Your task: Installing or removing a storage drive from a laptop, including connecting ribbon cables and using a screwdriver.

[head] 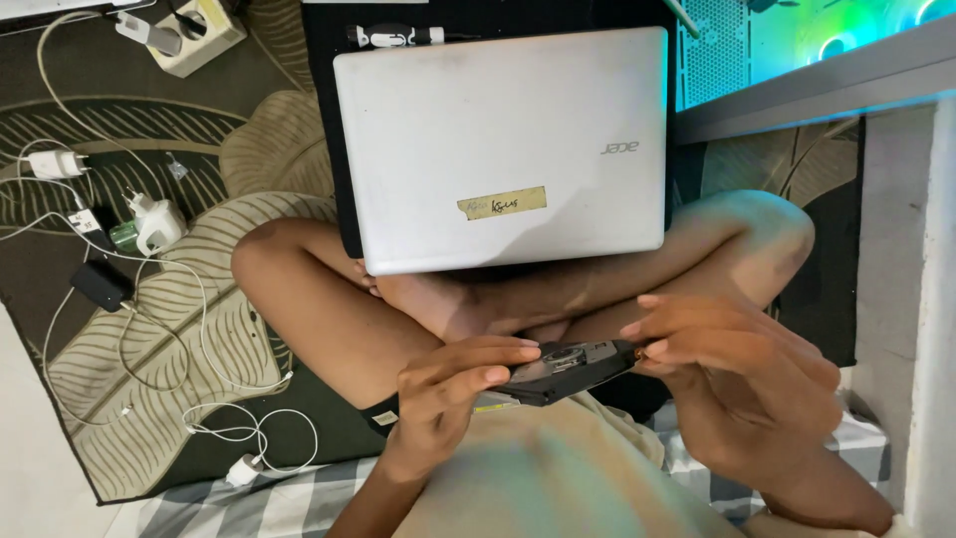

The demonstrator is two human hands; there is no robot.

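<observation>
Pinched only at its ends between the closed left hand [453, 384] and right hand [732, 364] above the lap, the thin optical drive [568, 367] could flex or slip sideways.

Dim indoor light, green-cyan glow top right, soft shadows, slight wide-angle edge distortion

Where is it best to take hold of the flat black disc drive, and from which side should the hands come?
Grip the disc drive by its thin outer edges, coming from its two short ends, as the left hand and right hand do here. It is flat and slim, and its open top shows the spindle and fine parts, so fingers are probably safer kept off that face.
</observation>
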